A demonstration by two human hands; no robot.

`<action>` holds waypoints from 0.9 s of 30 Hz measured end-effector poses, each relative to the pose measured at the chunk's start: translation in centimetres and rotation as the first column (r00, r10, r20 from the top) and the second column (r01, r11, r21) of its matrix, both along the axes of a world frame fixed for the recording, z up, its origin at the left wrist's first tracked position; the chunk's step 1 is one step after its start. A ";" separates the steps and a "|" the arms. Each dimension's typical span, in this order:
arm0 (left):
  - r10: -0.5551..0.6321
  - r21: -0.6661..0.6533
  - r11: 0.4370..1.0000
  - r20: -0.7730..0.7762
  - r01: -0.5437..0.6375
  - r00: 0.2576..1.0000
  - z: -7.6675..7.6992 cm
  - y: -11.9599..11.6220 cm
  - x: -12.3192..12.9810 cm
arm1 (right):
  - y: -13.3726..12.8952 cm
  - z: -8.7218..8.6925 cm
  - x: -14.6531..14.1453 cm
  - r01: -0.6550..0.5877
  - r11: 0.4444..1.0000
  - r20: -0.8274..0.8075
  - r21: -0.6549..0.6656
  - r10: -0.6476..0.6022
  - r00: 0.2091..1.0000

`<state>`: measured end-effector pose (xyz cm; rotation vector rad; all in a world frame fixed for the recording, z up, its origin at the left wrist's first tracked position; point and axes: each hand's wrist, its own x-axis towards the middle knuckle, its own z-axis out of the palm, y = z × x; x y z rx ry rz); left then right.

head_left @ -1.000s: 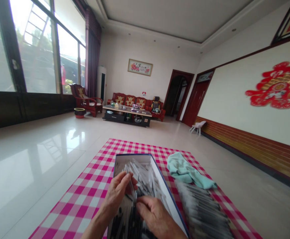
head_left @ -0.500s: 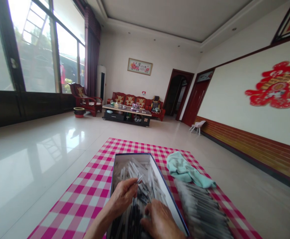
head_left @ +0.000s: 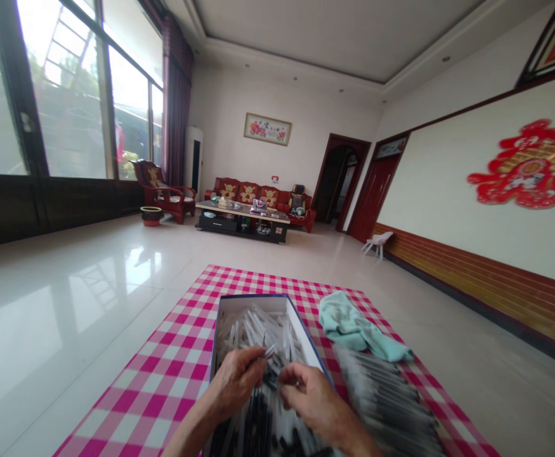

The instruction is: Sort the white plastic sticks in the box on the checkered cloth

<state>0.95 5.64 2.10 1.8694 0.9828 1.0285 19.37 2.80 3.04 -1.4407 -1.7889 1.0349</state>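
Observation:
An open blue-edged white box (head_left: 307,336) holds a heap of clear pen barrels (head_left: 258,324) and black pen parts (head_left: 258,412). Above the heap, my left hand (head_left: 239,374) is closed in a pinch on a clear pen part (head_left: 270,351), whose end sticks out past the fingertips. My right hand (head_left: 310,397) hovers just to the right of it, over the box, thumb and fingers curled together. What sits between those fingers, if anything, is too small to make out. Right of the box lies a clear bag of dark pens (head_left: 389,400), blurred at its near side.
A mint-green cloth (head_left: 353,324) lies crumpled behind the bag. Box, bag and cloth rest on a pink-and-white checked tablecloth (head_left: 148,374). Farther off are a low coffee table (head_left: 243,212), a wooden sofa (head_left: 229,186), an armchair (head_left: 163,190) and a small stool (head_left: 378,243).
My right hand has risen from the parts in the lower box and moved up beside my left hand. The left hand stays nearly in place, and the clear piece in it has tilted slightly.

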 end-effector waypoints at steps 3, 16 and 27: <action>-0.026 -0.023 0.999 -0.014 0.026 1.000 0.2 -0.1 0.0 | 0.2 0.6 0.6 0.024 0.998 -0.063 -0.061 -0.028 0.998; -0.145 -0.009 0.989 -0.120 0.145 0.982 1.4 -1.2 0.3 | 0.9 0.5 0.2 0.260 0.963 -0.580 -0.071 -0.252 0.775; -0.148 0.003 0.989 -0.097 0.149 0.984 1.5 -1.3 0.3 | 0.6 0.3 -1.3 0.221 0.946 -0.788 -0.236 -0.319 0.526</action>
